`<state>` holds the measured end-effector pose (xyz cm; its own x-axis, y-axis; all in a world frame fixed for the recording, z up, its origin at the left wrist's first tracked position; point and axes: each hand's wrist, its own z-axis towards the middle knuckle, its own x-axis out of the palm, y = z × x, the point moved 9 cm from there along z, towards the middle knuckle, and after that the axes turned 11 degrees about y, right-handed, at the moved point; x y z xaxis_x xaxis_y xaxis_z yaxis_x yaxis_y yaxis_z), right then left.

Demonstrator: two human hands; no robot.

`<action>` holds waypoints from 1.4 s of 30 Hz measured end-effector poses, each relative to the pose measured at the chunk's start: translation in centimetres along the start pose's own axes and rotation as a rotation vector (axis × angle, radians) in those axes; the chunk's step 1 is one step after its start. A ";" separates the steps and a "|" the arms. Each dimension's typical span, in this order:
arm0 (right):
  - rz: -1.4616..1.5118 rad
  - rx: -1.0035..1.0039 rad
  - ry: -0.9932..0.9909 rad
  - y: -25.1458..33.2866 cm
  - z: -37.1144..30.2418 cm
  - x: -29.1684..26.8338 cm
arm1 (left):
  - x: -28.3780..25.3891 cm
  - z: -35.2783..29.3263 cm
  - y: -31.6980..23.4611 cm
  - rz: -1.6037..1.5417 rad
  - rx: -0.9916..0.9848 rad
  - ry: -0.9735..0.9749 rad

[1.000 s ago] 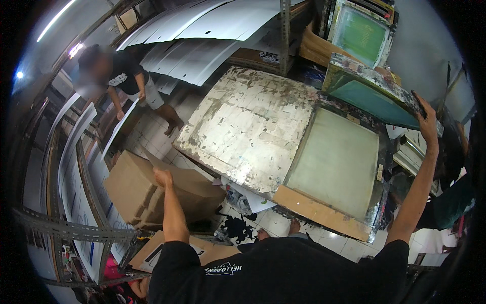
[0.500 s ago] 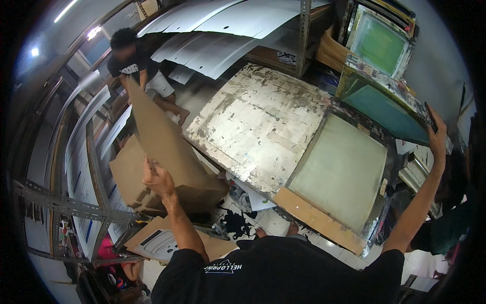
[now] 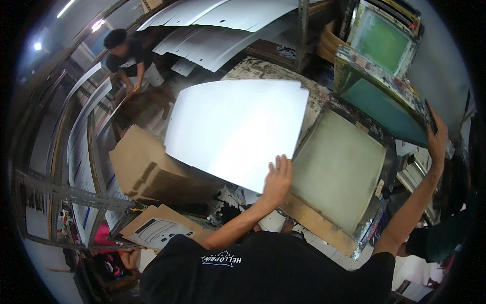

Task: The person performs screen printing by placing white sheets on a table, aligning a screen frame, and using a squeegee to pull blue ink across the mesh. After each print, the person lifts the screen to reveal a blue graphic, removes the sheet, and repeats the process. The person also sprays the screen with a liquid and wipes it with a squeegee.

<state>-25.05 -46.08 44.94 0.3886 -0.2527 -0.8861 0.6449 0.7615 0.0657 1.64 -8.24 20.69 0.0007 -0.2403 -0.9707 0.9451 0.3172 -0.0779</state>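
A large white sheet of board (image 3: 235,129) lies over the worn, paint-chipped printing board (image 3: 315,95). Its left end reaches past the board toward a stack of brown cardboard (image 3: 147,162). My left hand (image 3: 279,180) rests palm down on the sheet's near right corner, fingers stretched out. On the right, my right hand (image 3: 437,139) grips the outer end of a raised screen-printing frame (image 3: 387,81), which stands tilted with its teal mesh facing down. Beneath and in front of that frame is a pale flat panel (image 3: 340,172), edged by a brown strip on the near side.
Another person (image 3: 131,63) stands at the far left beside racks of sheets (image 3: 86,167). White sheets (image 3: 212,43) hang over a shelf at the back, near a metal post (image 3: 302,35). A green screen (image 3: 382,43) leans at the back right. A printed cardboard piece (image 3: 164,233) lies near left.
My left hand has moved right from the brown cardboard sheet, which stood raised. A white sheet now covers most of the worn board. My right hand keeps its grip on the frame.
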 end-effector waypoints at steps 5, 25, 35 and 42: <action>0.095 -0.016 0.010 1.6 0.6 -0.8 | 9.7 3.8 -9.7 -0.011 0.142 0.278; 0.081 -0.218 -0.211 5.1 0.4 -3.5 | 20.5 10.6 4.5 -0.157 -0.368 0.753; 0.042 -0.062 -0.105 3.3 1.6 -2.8 | 25.0 20.6 -5.2 -0.127 -0.146 0.808; 0.012 -0.050 -0.105 2.5 1.9 -3.3 | 26.0 23.7 -6.6 -0.090 -0.040 0.849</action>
<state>-23.52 -44.45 48.92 0.4645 -0.3024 -0.8323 0.6074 0.7927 0.0510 3.16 -38.34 1.35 -0.3339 0.4977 -0.8005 0.9176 0.3658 -0.1553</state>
